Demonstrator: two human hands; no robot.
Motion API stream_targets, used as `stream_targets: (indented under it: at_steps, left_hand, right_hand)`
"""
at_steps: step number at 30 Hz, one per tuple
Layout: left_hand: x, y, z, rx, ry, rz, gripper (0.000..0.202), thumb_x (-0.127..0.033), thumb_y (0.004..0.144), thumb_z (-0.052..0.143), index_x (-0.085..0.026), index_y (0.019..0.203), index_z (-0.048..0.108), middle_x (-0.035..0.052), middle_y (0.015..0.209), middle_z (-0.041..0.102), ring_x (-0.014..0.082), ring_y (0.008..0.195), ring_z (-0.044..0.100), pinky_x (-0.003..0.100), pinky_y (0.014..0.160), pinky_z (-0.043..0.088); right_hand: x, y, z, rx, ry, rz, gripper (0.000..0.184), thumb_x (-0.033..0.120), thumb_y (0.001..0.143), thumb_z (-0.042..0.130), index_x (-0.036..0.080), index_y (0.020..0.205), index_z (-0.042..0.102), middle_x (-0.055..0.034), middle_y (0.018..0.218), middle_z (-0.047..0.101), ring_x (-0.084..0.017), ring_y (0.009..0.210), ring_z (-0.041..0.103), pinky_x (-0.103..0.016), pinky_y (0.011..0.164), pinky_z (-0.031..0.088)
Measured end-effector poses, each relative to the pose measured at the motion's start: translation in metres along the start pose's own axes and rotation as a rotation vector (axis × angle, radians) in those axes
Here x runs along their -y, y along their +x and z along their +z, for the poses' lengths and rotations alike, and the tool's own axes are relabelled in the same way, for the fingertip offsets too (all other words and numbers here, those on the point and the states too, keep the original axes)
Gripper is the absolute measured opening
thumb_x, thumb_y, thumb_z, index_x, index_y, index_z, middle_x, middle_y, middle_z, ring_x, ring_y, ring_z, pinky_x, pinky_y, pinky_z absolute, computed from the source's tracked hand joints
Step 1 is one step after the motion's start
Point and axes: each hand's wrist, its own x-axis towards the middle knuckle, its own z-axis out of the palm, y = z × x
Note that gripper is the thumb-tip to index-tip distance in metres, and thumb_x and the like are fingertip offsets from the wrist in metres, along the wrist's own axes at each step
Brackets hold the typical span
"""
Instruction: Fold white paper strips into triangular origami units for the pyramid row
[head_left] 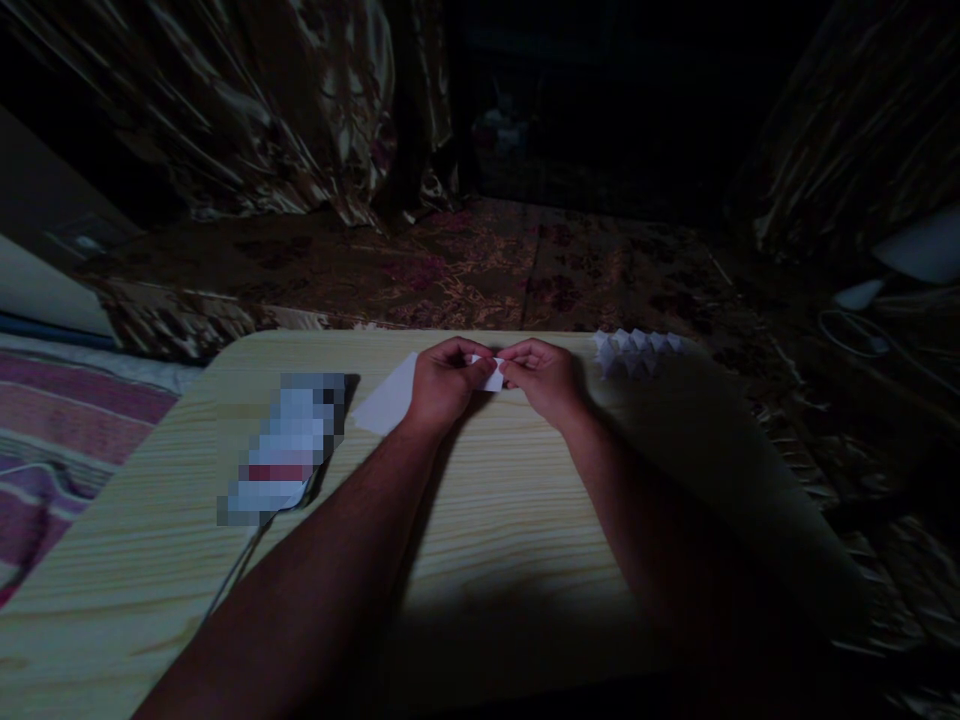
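A small piece of white paper [492, 378] is pinched between both hands near the far edge of the wooden table [517, 520]. My left hand [448, 380] grips its left side, thumb on top and fingers curled behind. From the right, my right hand [546, 378] holds the other side between thumb and fingertips. Beside and partly behind my left hand lies a larger white sheet [386, 398], flat on the tabletop. Several small folded white paper pieces [636, 350] with pointed tops stand in rows to the right of my right hand.
A blurred-out device [289, 445] with a cable lies on the table's left side. Beyond the far edge is a ledge with patterned cloth [465, 265], and curtains [300, 110] hang behind. Striped bedding [67, 420] is at left; a white lamp-like object [919, 250] is at right.
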Motion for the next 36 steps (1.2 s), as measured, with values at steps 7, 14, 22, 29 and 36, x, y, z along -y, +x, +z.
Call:
stream_targets:
  at_steps: [7, 14, 22, 29, 36]
  left_hand:
    - [0.0012, 0.0007, -0.0004, 0.005, -0.001, -0.003, 0.020, -0.029, 0.061, 0.076, -0.017, 0.075, 0.069, 0.0006, 0.062, 0.064, 0.0097, 0.051, 0.052, 0.022, 0.048, 0.039]
    - [0.0022, 0.0010, -0.0002, 0.004, 0.001, -0.007, 0.020, -0.029, 0.062, 0.076, -0.015, 0.076, 0.069, 0.0008, 0.063, 0.064, 0.0093, 0.051, 0.053, 0.021, 0.048, 0.041]
    - [-0.0016, -0.0003, 0.0003, 0.005, 0.016, -0.025, 0.018, -0.026, 0.063, 0.075, -0.015, 0.076, 0.069, 0.0000, 0.060, 0.063, 0.0082, 0.049, 0.051, 0.019, 0.046, 0.038]
    - [-0.0025, 0.0000, 0.0005, 0.008, 0.024, -0.024, 0.018, -0.026, 0.062, 0.075, -0.014, 0.074, 0.069, 0.0002, 0.060, 0.063, 0.0085, 0.048, 0.051, 0.020, 0.046, 0.038]
    - [-0.0003, 0.0006, -0.0004, 0.018, 0.043, -0.018, 0.018, -0.027, 0.062, 0.075, -0.014, 0.074, 0.069, 0.0005, 0.060, 0.064, 0.0085, 0.049, 0.051, 0.020, 0.047, 0.039]
  right_hand:
    - [-0.0031, 0.0013, -0.0001, 0.002, -0.020, -0.021, 0.013, 0.025, 0.069, 0.067, 0.017, 0.078, 0.065, -0.0005, 0.068, 0.067, -0.011, 0.059, 0.062, -0.024, 0.055, 0.051]
    - [-0.0007, 0.0003, 0.0006, -0.005, -0.026, -0.010, 0.015, 0.025, 0.068, 0.068, 0.016, 0.078, 0.065, -0.0013, 0.067, 0.068, -0.012, 0.058, 0.062, -0.023, 0.055, 0.050]
    - [-0.0003, 0.0009, 0.0013, -0.012, 0.011, -0.012, 0.012, 0.022, 0.066, 0.068, 0.015, 0.075, 0.065, -0.0003, 0.063, 0.067, -0.011, 0.055, 0.061, -0.022, 0.052, 0.050]
    - [-0.0008, 0.0010, 0.0004, -0.017, -0.010, -0.023, 0.012, 0.022, 0.066, 0.068, 0.015, 0.075, 0.066, -0.0008, 0.065, 0.067, -0.011, 0.055, 0.061, -0.022, 0.053, 0.049]
    - [-0.0009, 0.0010, 0.0001, -0.012, -0.013, -0.031, 0.011, 0.021, 0.066, 0.068, 0.015, 0.075, 0.066, -0.0005, 0.064, 0.067, -0.010, 0.055, 0.060, -0.022, 0.053, 0.049]
